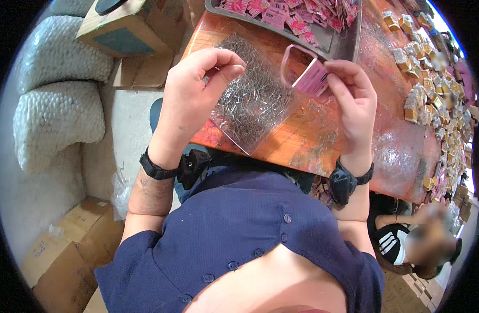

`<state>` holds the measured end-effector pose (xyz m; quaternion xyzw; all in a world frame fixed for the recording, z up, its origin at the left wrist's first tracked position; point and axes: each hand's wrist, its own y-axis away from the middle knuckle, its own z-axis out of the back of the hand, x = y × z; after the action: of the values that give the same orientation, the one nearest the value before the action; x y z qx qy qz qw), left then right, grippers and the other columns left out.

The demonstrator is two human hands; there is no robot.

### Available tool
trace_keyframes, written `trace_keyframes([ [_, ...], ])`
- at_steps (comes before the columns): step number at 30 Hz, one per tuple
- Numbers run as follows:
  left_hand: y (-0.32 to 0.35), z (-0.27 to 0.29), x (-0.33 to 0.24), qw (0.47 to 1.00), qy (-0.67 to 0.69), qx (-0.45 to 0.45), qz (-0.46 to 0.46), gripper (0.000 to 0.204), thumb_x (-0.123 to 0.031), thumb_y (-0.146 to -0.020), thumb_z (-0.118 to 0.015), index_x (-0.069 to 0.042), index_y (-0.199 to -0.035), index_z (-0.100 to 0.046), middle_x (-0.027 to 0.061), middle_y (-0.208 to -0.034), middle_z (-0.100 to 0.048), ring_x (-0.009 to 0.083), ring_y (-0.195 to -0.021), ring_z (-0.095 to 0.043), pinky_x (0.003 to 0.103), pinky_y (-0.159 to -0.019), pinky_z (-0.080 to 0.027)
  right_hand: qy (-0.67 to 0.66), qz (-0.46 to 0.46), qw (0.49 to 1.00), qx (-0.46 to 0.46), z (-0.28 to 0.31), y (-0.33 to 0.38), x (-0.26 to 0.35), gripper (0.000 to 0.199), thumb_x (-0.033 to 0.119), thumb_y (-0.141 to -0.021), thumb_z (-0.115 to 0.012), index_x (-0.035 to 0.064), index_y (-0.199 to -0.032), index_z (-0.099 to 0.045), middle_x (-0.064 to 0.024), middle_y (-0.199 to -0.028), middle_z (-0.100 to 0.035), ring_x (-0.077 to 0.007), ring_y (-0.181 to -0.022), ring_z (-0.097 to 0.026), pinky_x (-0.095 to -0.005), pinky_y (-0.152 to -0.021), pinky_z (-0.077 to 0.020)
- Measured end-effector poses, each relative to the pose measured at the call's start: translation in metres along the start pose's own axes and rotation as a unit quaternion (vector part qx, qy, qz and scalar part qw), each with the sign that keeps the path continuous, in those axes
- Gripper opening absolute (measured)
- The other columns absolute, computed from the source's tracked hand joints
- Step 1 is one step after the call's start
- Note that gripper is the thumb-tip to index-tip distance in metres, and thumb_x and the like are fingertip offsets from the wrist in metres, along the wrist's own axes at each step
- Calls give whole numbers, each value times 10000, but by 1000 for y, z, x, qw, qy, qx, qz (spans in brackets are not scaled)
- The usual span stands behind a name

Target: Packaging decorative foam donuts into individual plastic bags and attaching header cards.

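My right hand (352, 91) pinches a pink printed card (312, 79) by its right edge, between thumb and fingers. A thin pink loop (286, 62) stands up from the card's left side. My left hand (195, 86) is raised with thumb and forefinger pressed together, apart from the card. Anything in that pinch is too small to make out. Beneath and between both hands, a heap of small silvery metal pins (252, 96) lies on a clear flat sheet (246, 145) near the table edge.
A grey tray (339, 49) of pink cards (275, 15) sits beyond my hands on the orange-red table (396, 112). Many small boxes (414, 101) crowd the right side. Another person (401, 240) is at lower right. Cartons (78, 240) and bulging sacks (59, 115) stand at left.
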<state>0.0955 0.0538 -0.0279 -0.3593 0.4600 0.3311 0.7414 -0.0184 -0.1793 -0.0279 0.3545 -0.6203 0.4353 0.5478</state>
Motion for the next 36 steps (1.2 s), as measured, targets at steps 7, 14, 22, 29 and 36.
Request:
trace_keyframes([
  [7, 7, -14, -16, 998, 39, 36, 28, 111, -89, -911, -642, 18, -938, -639, 15, -822, -648, 73, -756, -593, 221, -704, -482, -21, 60, 992, 107, -2, 19, 9, 195, -39, -901, -577, -34, -1090, -625, -75, -1035, -656, -119, -881, -628, -253, -784, -516],
  [14, 6, -17, -26, 952, 234, 131, 149, 174, -186, -945, -619, -16, -967, -645, -27, -860, -634, 44, -811, -562, 200, -753, -448, 240, 227, 942, 57, 4, 25, 10, 275, -88, -803, -604, 19, -1045, -682, -120, -1003, -681, -219, -914, -655, -303, -817, -510],
  [22, 3, -33, -28, 948, 218, 176, 148, 183, -223, -954, -601, -43, -950, -636, -46, -824, -602, 21, -724, -491, 183, -648, -385, 351, 274, 894, 53, -1, 20, 17, 297, 128, -765, -739, 79, -1054, -696, -102, -1078, -679, -250, -1028, -604, -358, -923, -444],
  [29, 0, -39, -39, 940, 233, 197, 153, 183, -210, -929, -637, -42, -996, -658, -22, -853, -642, 25, -733, -532, 176, -634, -401, 2, 74, 997, 11, -17, 30, -1, 208, 46, -822, -702, 13, -1026, -683, -61, -941, -675, -134, -880, -616, -263, -787, -482],
  [36, -2, -37, -39, 916, 302, 188, 188, 169, -183, -924, -642, -29, -993, -655, 1, -842, -650, 44, -704, -552, 180, -587, -419, 66, 138, 987, 49, -19, 26, 1, 189, 24, -827, -673, 59, -1011, -700, -48, -938, -677, -125, -840, -600, -241, -703, -448],
])
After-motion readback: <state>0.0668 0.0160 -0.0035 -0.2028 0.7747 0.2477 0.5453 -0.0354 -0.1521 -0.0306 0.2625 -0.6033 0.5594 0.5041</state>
